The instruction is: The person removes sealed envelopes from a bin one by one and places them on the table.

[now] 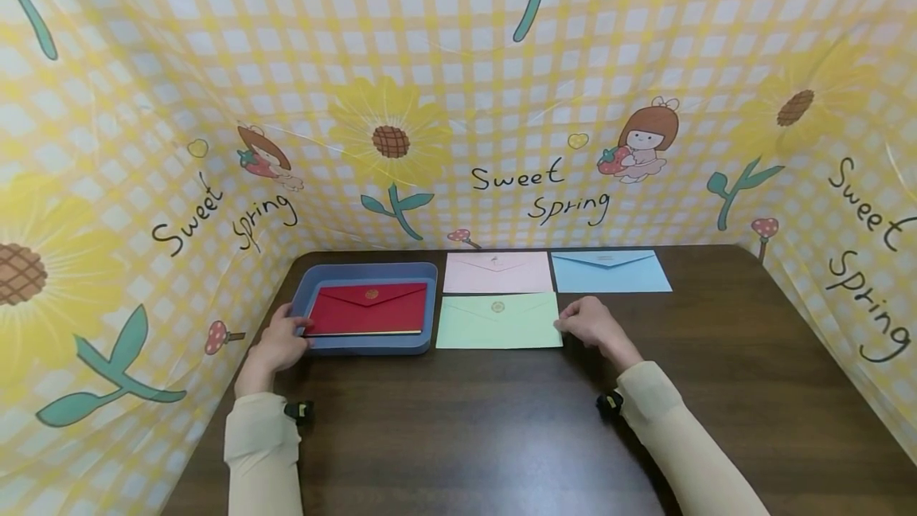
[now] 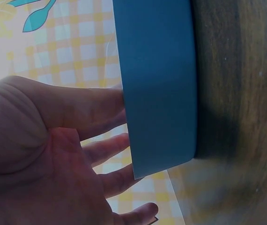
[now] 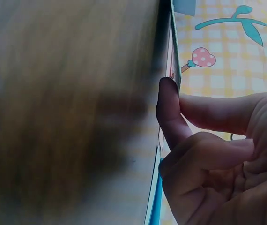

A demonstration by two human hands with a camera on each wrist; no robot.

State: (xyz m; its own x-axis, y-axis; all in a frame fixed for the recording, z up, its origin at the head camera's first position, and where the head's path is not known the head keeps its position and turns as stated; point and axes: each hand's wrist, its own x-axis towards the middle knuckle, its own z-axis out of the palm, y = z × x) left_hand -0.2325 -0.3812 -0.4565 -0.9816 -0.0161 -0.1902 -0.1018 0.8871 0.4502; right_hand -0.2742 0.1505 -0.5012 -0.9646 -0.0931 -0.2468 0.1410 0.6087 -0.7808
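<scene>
My left hand [image 1: 281, 338] holds the front left corner of a blue tray [image 1: 372, 346], its fingers reaching over the rim. In the left wrist view the tray wall [image 2: 159, 84] hides some fingertips. A red envelope [image 1: 372, 313] with a gold seal lies in the tray, close to those fingers; a thin yellowish strip shows along its front edge. My right hand [image 1: 593, 322] pinches the right edge of a light green envelope [image 1: 497, 326] between thumb and index finger. Seen from the right wrist, this envelope [image 3: 174, 47] is edge-on, between thumb and index fingertip.
Behind the green envelope lie a pink envelope [image 1: 497, 279] and, to its right, a light blue envelope [image 1: 612, 277]. All are on a dark brown wooden table [image 1: 444, 420]. A yellow checked cloth [image 1: 458, 62] with flowers rises around the back and sides.
</scene>
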